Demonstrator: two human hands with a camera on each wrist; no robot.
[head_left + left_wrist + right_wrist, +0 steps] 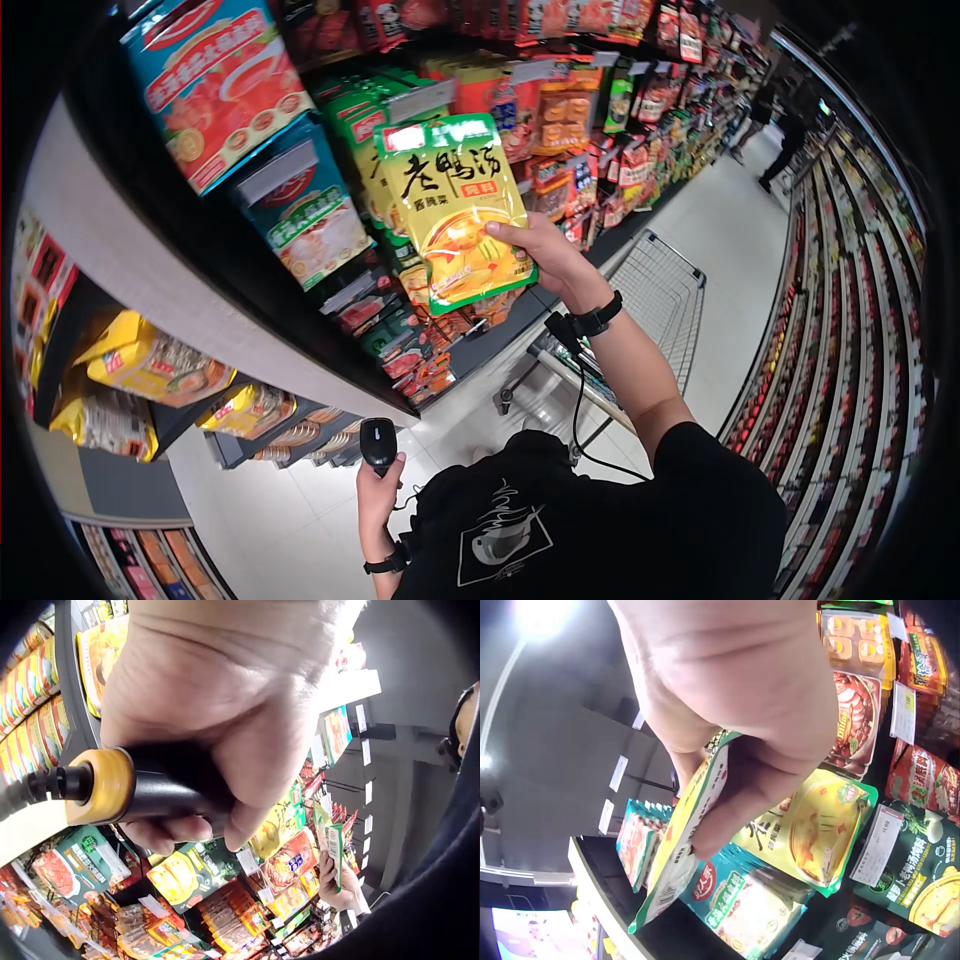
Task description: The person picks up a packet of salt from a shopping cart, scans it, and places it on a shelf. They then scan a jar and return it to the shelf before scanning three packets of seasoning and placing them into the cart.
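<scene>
My right hand (552, 258) pinches a yellow-green soup packet (462, 215) by its right edge, its front facing up toward the head view. The right wrist view shows the same packet (684, 832) edge-on, thumb and fingers of the hand (742, 697) on its two faces. Low beside the body, my left hand (377, 497) grips a black handheld scanner (379, 444). In the left wrist view the fingers of that hand (217, 697) curl round the scanner's dark handle (169, 787), which has a yellow end and a cable. More yellow packets (810, 825) hang behind the held one.
Racks of hanging packets (570, 100) run along the aisle. A wire shopping cart (655, 300) stands below my right arm. Yellow bags (160, 360) fill a shelf at the left. Two people (787, 145) are far down the aisle, and shelves (850, 300) line the right side.
</scene>
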